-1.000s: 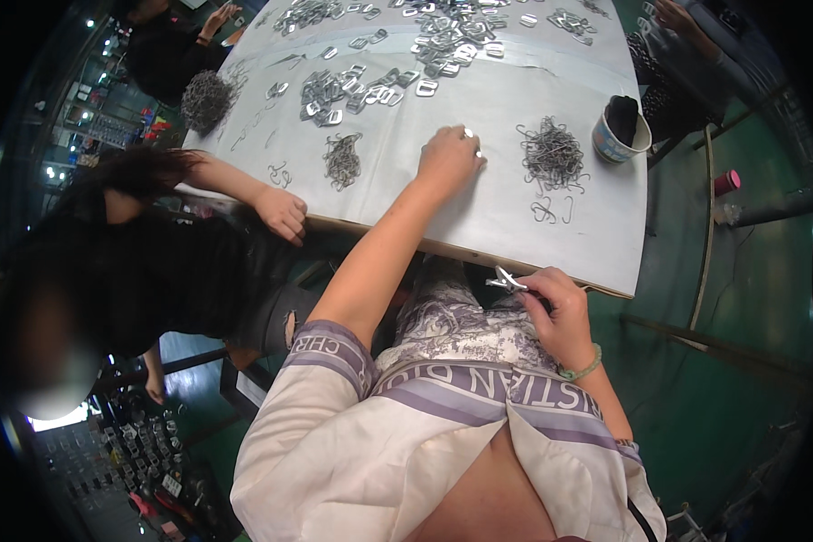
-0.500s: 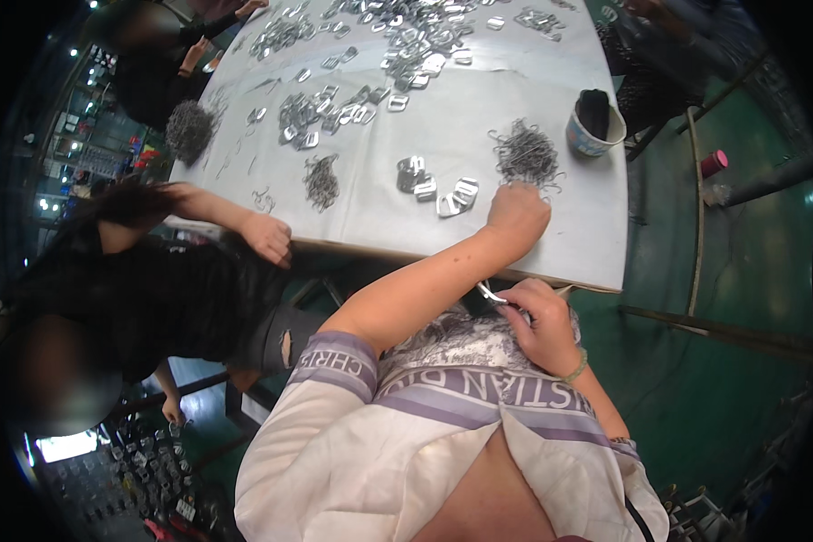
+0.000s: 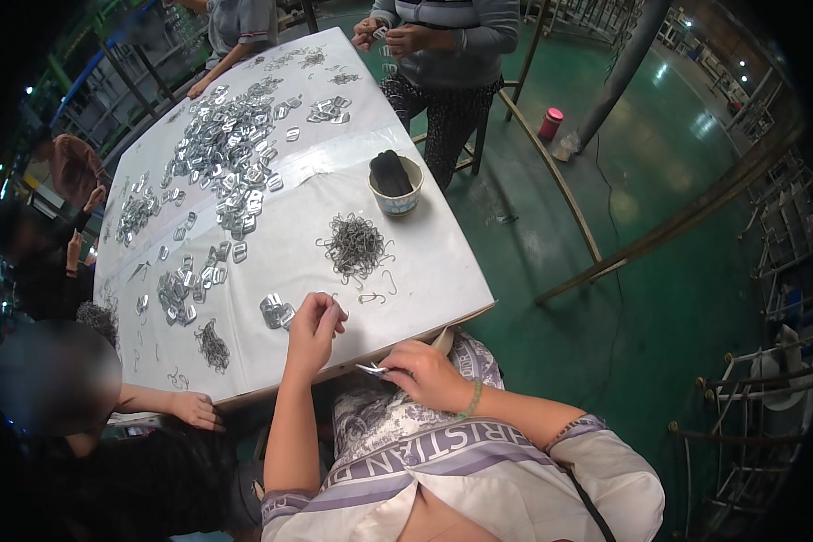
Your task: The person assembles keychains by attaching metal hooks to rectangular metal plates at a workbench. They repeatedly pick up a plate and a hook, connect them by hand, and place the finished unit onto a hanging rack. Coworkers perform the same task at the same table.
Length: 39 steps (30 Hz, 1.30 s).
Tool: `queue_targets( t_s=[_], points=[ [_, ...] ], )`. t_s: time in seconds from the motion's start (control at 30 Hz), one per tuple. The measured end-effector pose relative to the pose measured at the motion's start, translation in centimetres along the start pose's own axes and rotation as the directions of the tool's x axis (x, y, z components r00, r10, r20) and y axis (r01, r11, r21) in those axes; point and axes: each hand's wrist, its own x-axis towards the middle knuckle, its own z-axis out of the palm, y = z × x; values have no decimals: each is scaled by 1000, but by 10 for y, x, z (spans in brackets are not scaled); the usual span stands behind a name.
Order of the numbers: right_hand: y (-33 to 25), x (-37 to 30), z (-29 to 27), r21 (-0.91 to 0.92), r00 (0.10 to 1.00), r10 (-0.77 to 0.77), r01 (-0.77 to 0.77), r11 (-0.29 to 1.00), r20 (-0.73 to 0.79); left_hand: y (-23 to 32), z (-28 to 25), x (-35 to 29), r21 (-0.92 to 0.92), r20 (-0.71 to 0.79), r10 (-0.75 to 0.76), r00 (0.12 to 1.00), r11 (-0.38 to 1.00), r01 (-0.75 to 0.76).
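Across the left and middle of the scene, a white-covered table [image 3: 443,275] is shown; on its far left part, a broad heap of metal buckles [image 3: 221,140] is spread; nearer and to the right, a pile of wire hooks [image 3: 354,247] is seen; beyond it, at the right edge, a tub [image 3: 397,204] is set, with a dark bundle [image 3: 389,172] inside; at the near edge, the right hand [image 3: 426,375] is closed, thumb and fingers clamped on a silver buckle [image 3: 370,369]; over the near tabletop, the left hand [image 3: 313,330] is held with fingertips drawn close, though whether anything is pinched there cannot be told; just left of it, a small cluster of buckles [image 3: 274,312] is placed; the silver buckle, presented nearly edge-on by the table's near edge, is judged light, stiff and hardly fragile, perhaps slippery on its smooth faces; it is best gripped by one end of its frame; to the right, loose hooks [image 3: 390,283] are scattered.
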Motion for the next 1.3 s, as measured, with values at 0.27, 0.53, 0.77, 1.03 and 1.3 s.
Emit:
queue_targets(
  t_s=[0.27, 0.53, 0.77, 1.03, 1.3],
  points=[
    [-7, 7, 3, 20, 992, 112, -111, 994, -54, 24, 12, -78, 115, 52, 297, 954, 947, -301],
    [-24, 15, 2, 42, 991, 133, -132, 990, -13, 14, 19, -92, 9, -27, 250, 968, 968, -250],
    [-24, 14, 6, 17, 991, 118, -119, 993, 69, 4, 21, -95, 82, -87, 261, 961, 964, -254],
    [16, 57, 4, -131, 996, -73, 79, 988, 55, 17, 19, -117, 106, -129, 253, 959, 965, -240],
    [63, 140, 58, -593, 933, -257, 358, 721, 251, 20, 19, -126, 83, -143, 192, 971, 980, -182]
  ],
)
